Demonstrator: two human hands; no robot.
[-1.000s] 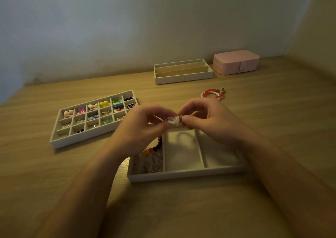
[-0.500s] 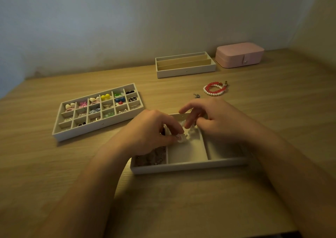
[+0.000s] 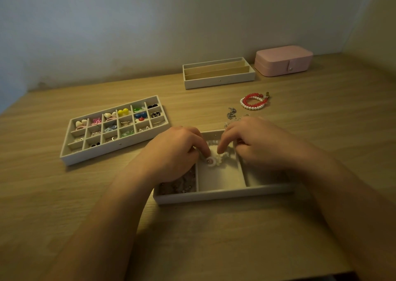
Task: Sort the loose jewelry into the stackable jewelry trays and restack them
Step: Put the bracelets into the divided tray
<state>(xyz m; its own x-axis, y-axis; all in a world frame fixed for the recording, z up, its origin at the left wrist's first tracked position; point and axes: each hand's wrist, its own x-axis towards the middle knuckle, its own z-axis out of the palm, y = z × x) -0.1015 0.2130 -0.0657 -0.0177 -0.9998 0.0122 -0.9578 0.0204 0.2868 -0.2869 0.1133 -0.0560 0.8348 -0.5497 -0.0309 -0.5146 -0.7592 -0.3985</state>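
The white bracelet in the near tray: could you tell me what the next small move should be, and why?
Probably let go of it. The left hand and right hand hold the bracelet low in the middle compartment of the tray, so it seems placed; releasing frees them for the chain and beaded bracelets lying loose on the table.

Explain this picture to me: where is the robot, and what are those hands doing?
There is no robot: a person works bare-handed, and a camera worn on the head looks down at the table. The left hand pinches a white beaded bracelet by its round charm over the middle compartment of the near tray; the right hand reaches to its other end. On the left lies a grid tray of small colourful pieces, at the back a slotted tray and a closed pink box. Red and pearl bracelets and a silver chain lie loose.
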